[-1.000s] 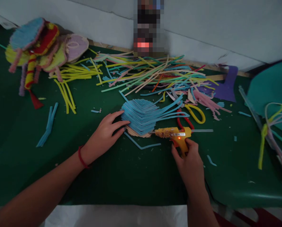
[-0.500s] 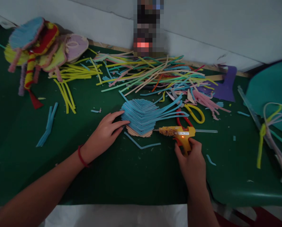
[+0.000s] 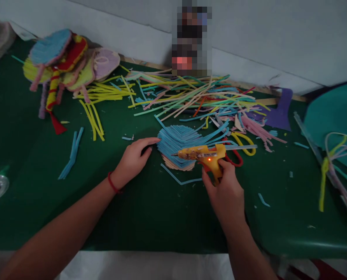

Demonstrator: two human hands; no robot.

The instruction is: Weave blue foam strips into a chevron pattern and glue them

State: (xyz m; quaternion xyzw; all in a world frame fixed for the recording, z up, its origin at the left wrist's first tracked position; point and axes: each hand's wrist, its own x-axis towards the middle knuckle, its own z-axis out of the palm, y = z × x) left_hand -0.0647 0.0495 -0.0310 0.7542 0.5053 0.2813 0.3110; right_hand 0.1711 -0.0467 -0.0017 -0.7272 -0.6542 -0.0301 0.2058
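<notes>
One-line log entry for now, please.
left hand: touching blue disc | right hand: holding yellow glue gun, light lit | nozzle: over disc | bent blue strip: on table

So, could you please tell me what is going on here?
A person sits or stands at a green table, with the right hand gripping a yellow hot glue gun, its small light glowing. Its nozzle points left across a disc covered mostly in blue strips, with a pale band showing at the near edge. The left hand has a fingertip at the disc's left edge. One bent blue strip lies in front; loose coloured strips lie behind.
</notes>
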